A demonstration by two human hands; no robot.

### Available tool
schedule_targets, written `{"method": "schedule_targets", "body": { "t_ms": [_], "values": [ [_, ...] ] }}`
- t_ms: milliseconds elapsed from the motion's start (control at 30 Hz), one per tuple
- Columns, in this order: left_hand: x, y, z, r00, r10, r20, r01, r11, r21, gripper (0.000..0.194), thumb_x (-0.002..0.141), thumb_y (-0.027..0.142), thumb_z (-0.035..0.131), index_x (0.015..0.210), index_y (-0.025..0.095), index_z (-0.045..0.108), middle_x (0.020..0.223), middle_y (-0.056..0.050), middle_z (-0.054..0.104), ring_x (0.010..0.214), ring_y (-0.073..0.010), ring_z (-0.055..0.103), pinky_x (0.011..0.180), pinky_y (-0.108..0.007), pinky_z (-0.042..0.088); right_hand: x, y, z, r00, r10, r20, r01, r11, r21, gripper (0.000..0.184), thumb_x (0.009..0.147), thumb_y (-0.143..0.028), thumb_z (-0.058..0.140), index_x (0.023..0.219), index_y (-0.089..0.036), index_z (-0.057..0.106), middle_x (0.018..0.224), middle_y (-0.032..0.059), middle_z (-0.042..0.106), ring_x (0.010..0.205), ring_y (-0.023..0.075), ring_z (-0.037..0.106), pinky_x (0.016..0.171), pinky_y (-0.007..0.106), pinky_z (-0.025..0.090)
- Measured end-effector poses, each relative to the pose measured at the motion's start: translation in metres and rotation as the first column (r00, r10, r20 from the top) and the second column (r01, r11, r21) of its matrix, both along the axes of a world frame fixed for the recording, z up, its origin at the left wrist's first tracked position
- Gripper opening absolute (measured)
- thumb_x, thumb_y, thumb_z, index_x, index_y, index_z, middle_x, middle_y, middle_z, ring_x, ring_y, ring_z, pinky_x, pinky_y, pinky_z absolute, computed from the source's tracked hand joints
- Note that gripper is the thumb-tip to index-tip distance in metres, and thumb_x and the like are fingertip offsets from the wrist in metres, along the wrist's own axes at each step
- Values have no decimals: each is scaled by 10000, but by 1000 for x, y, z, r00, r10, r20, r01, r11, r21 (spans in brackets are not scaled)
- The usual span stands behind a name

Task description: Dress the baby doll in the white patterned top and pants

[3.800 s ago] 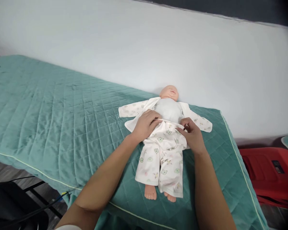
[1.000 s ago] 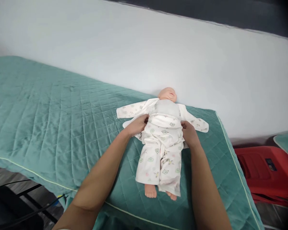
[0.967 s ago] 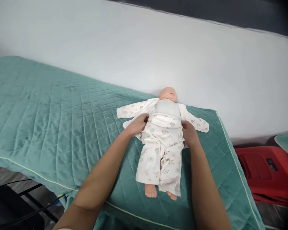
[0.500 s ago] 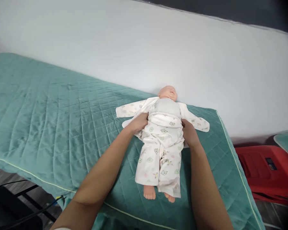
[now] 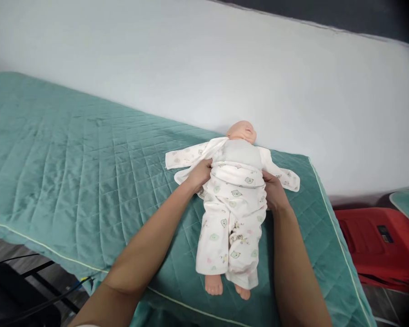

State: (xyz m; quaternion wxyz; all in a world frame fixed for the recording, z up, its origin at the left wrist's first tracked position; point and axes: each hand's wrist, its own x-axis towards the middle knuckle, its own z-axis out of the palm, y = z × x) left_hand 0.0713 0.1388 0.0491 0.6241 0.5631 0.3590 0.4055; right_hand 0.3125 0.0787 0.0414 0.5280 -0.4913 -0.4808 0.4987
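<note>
A baby doll [image 5: 241, 131] lies on its back, feet toward me. White printed pants [image 5: 240, 193] cover its legs and reach up over the belly, leaving both bare feet out. Its matching printed jacket [image 5: 186, 155] is spread open, baring a pale grey chest. My left hand [image 5: 202, 174] is closed on the pants' waistband at the doll's left-hand side in view. At the opposite side, my right hand [image 5: 275, 190] grips the waistband too, its fingertips partly hidden by the cloth.
A green quilted cover [image 5: 88, 172] lies under the doll, with a pale piped edge. Behind it rises a white wall [image 5: 139, 59]. A red plastic object [image 5: 378, 240] stands beyond the right edge. Black cables and a dark frame [image 5: 51, 286] are at lower left.
The doll's lower body and feet have shifted slightly toward me and its head a little right. My right hand has moved slightly right and down, both hands still holding the waistband.
</note>
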Motion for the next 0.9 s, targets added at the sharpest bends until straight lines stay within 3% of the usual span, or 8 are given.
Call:
{"method": "schedule_targets", "body": {
  "t_ms": [133, 233, 333, 500, 600, 733, 800, 900],
  "values": [
    [-2, 5, -4, 984, 110, -143, -59, 945, 321, 247, 716, 286, 655, 908, 166, 755, 972, -60, 773, 1043, -302, 662, 981, -421, 508, 0, 3, -5, 995, -81, 58, 78, 996, 43, 251, 736, -312, 731, 973, -244, 779, 1030, 31, 768, 996, 255, 685, 932, 424, 529],
    [-4, 10, -7, 966, 158, -206, -57, 904, 424, 258, 760, 301, 624, 943, 172, 751, 1039, -68, 763, 1068, -305, 650, 1022, -424, 478, -1, 3, -5, 981, -138, 133, 126, 987, 97, 225, 750, -334, 717, 943, -232, 774, 998, 36, 769, 984, 258, 680, 901, 408, 534],
    [-5, 13, -10, 959, 168, -229, -37, 873, 486, 253, 789, 289, 608, 977, 180, 737, 1055, -77, 754, 1105, -294, 639, 1053, -418, 455, -3, 0, 0, 974, -99, 202, 80, 992, 99, 260, 748, -349, 722, 977, -229, 758, 1005, 40, 764, 987, 262, 673, 861, 392, 540],
    [-6, 7, -5, 960, 152, -234, -26, 883, 468, 244, 778, 294, 639, 989, 196, 713, 1050, -86, 741, 1209, -270, 587, 1085, -394, 429, -3, -3, 10, 961, 17, 275, -33, 998, 53, 363, 752, -367, 712, 1089, -232, 716, 1088, 52, 743, 1005, 252, 658, 867, 385, 531],
    [-3, 2, 0, 952, 189, -241, -63, 890, 451, 266, 773, 305, 655, 1007, 185, 699, 1103, -87, 731, 1191, -263, 591, 1067, -372, 434, -1, -2, 11, 919, -33, 393, 10, 998, 59, 339, 763, -379, 687, 1054, -206, 721, 1044, 59, 746, 978, 253, 648, 861, 382, 517],
    [-1, 2, 0, 910, 296, -291, -100, 837, 538, 217, 827, 295, 613, 1013, 206, 681, 1171, -71, 708, 1135, -256, 604, 1038, -341, 429, 0, 1, 2, 885, -110, 453, 55, 990, 133, 301, 767, -371, 666, 1009, -205, 734, 1045, 49, 745, 990, 252, 636, 891, 377, 498],
    [-2, 4, -2, 875, 326, -357, -71, 818, 571, 188, 819, 285, 630, 987, 212, 673, 1116, -72, 715, 1042, -263, 624, 994, -342, 439, -1, 2, -3, 900, -139, 413, 88, 986, 139, 285, 761, -363, 663, 989, -211, 739, 1025, 41, 747, 971, 248, 638, 893, 380, 498],
    [-5, 7, -4, 811, 364, -457, -65, 834, 549, 175, 806, 283, 647, 960, 199, 650, 928, -69, 715, 862, -256, 624, 886, -346, 456, -3, 2, -9, 919, -172, 355, 116, 978, 172, 243, 772, -344, 642, 953, -211, 736, 993, 35, 745, 949, 241, 636, 890, 382, 500]
  ]
}}
